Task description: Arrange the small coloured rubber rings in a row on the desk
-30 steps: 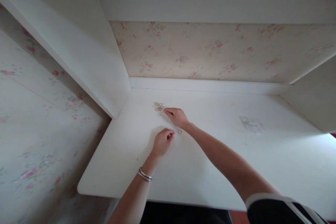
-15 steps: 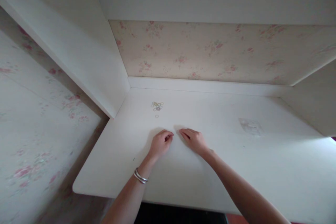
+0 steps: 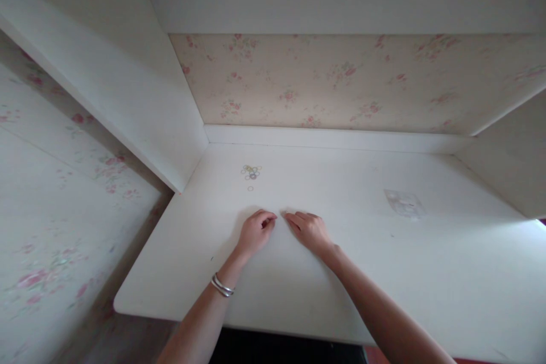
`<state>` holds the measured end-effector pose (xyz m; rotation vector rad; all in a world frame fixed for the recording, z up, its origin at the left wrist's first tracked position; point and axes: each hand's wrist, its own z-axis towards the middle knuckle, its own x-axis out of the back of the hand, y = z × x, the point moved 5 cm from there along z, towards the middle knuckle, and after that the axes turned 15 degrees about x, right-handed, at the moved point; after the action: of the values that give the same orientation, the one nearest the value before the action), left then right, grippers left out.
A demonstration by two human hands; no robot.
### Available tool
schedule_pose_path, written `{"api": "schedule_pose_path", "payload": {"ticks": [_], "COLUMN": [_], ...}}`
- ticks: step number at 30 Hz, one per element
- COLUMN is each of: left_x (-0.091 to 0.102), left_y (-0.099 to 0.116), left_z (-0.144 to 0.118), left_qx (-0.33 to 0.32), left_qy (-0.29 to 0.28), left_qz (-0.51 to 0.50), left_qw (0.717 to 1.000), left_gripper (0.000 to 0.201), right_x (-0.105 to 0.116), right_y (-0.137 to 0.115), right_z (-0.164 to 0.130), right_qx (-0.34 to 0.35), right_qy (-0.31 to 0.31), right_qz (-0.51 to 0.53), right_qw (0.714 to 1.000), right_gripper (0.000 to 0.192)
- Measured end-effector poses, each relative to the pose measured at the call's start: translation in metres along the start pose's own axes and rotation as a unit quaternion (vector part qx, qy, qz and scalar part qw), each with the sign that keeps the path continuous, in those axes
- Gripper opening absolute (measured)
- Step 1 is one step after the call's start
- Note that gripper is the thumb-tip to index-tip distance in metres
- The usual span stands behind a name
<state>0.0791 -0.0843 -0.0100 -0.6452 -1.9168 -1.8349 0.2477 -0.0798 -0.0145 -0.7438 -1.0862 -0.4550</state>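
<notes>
My left hand (image 3: 257, 230) rests low over the white desktop (image 3: 294, 290), thumb and forefinger pinched together. Just right of it, my right hand (image 3: 310, 230) is closed too, its fingertips pointing at the left ones across a small gap. Whatever the fingertips hold, if anything, is too small to make out. Beyond my left hand lies a small pile of thin rings (image 3: 251, 172), some yellowish and some greyish. One loose ring (image 3: 250, 189) sits apart, on the near side of the pile. A silver bangle (image 3: 222, 285) circles my left wrist.
A clear plastic bag (image 3: 403, 204) lies flat on the right of the desktop. Tall white panels (image 3: 170, 102) border the desk at left and right. Flowered wallpaper (image 3: 319, 82) covers the back wall. A tiny dark mark (image 3: 212, 258) shows near my left forearm.
The whole view has shifted slightly, so things appear a little further left. Both hands stay pinched and close together, with the gap between their fingertips slightly narrower.
</notes>
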Motion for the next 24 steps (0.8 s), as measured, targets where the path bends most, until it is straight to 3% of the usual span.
{"api": "schedule_pose_path", "payload": {"ticks": [3,7,10,13,17,20,24], "left_x": [0.017,0.044,0.047,0.034,0.007,-0.018,-0.052], "left_y": [-0.003,-0.001,-0.006,-0.015,-0.008,0.01,0.042], "left_z": [0.025,0.086,0.132,0.157,0.144,0.11,0.06], "left_qx": [0.008,-0.017,0.02,0.052,-0.008,-0.083,-0.167], "left_qy": [0.069,0.176,0.158,0.082,0.034,-0.003,-0.036], "left_qz": [-0.001,0.111,0.213,0.277,0.3,0.272,0.241], "left_qw": [0.998,0.978,0.964,0.956,0.953,0.959,0.955], "left_gripper": [0.018,0.029,0.045,0.051,0.047,0.042,0.038], "right_x": [0.001,0.006,0.016,0.023,0.029,0.031,0.03], "right_y": [-0.001,-0.001,0.005,0.013,0.026,0.033,0.032], "right_z": [0.001,-0.002,-0.021,-0.05,-0.091,-0.108,-0.107], "right_qx": [-0.007,-0.052,-0.14,-0.215,-0.283,-0.307,-0.301], "right_qy": [0.006,0.073,0.177,0.222,0.246,0.26,0.249], "right_qz": [0.009,0.084,0.152,0.184,0.186,0.185,0.196], "right_qw": [1.0,0.992,0.962,0.933,0.908,0.897,0.9], "right_gripper": [0.034,0.034,0.037,0.041,0.042,0.042,0.041]}}
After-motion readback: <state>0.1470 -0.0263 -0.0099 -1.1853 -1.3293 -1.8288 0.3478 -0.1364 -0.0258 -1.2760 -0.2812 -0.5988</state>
